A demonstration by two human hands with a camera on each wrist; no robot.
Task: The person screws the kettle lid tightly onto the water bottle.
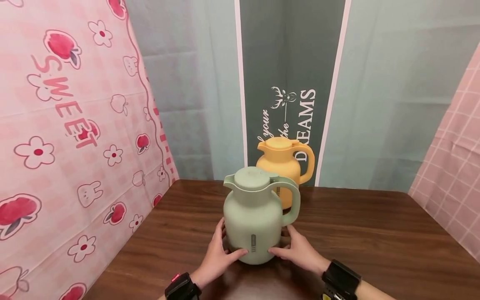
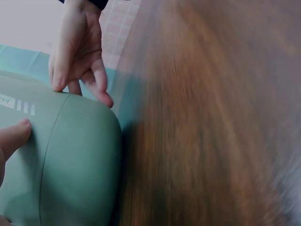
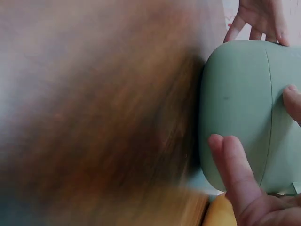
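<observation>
A pale green thermos jug [image 1: 253,218] stands upright near the middle of the wooden table, spout to the left and handle to the right. My left hand [image 1: 220,253] holds its lower left side, thumb on the front and fingers round the side. On the lower right, below the handle, my right hand [image 1: 300,251] grips it the same way. In the left wrist view, the jug's base [image 2: 84,155] is close to the tabletop. The right wrist view has two fingertips [image 3: 230,143] of my right hand against the jug's lower wall.
Behind the green jug stands a yellow thermos jug [image 1: 285,163], partly hidden by it, its handle also to the right. The dark wooden table [image 1: 367,233] ends at a grey-blue curtain [image 1: 187,104]. A pink printed cloth [image 1: 75,175] hangs at the left, a pink checked one [image 1: 453,179] at the right.
</observation>
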